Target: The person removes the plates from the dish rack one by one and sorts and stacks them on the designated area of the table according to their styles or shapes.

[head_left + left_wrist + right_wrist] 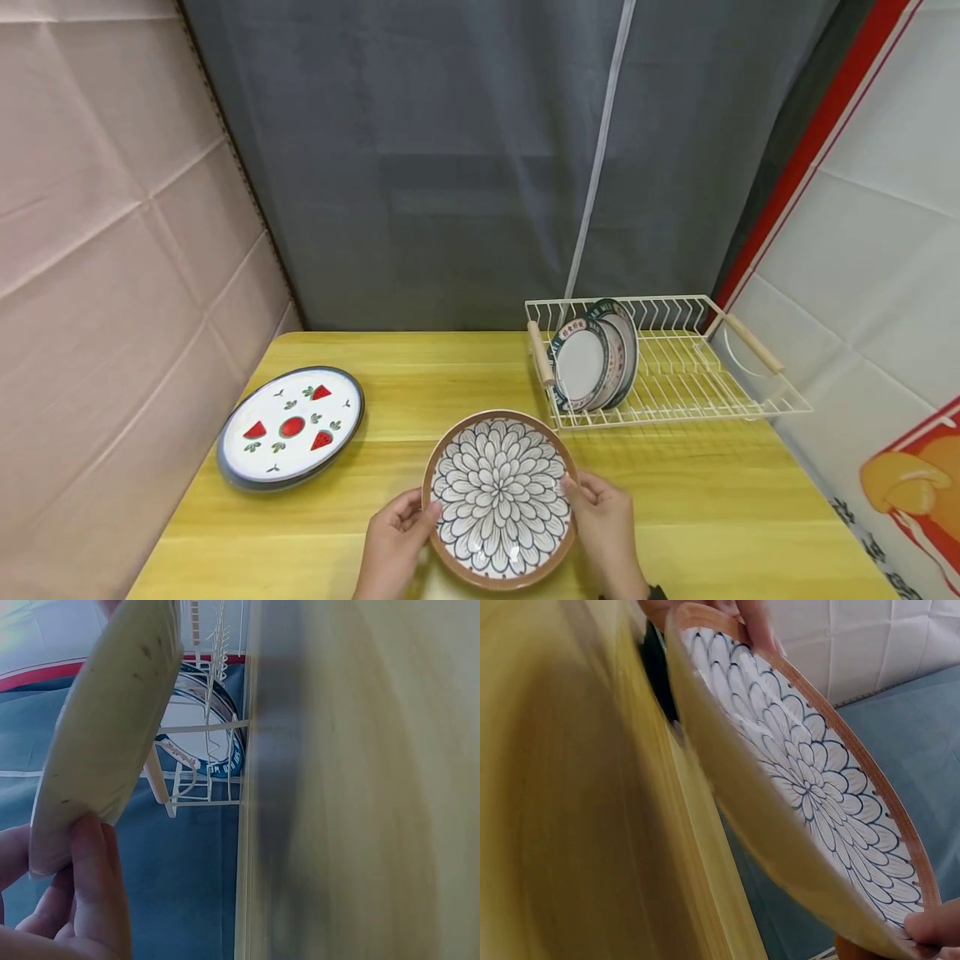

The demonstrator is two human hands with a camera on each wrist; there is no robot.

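Observation:
A round plate (501,498) with a brown rim and a dark-outlined petal pattern is held up above the table's front middle. My left hand (399,537) pinches its left edge, thumb on the rim and fingers beneath. On the opposite edge, my right hand (602,525) grips with the thumb over the face. From the left wrist, the plate's pale underside (112,727) shows, with the left fingers (94,877) pressed against it. The right wrist view shows the patterned face (810,787) tilted, a gap between the plate and the tabletop.
A cream wire dish rack (682,367) with wooden handles stands at the back right. Several dark-rimmed plates (581,367) lean upright in its left end. Melon-patterned plates (292,427) lie stacked on the table's left. A grey curtain (420,167) hangs behind the wooden table (300,542).

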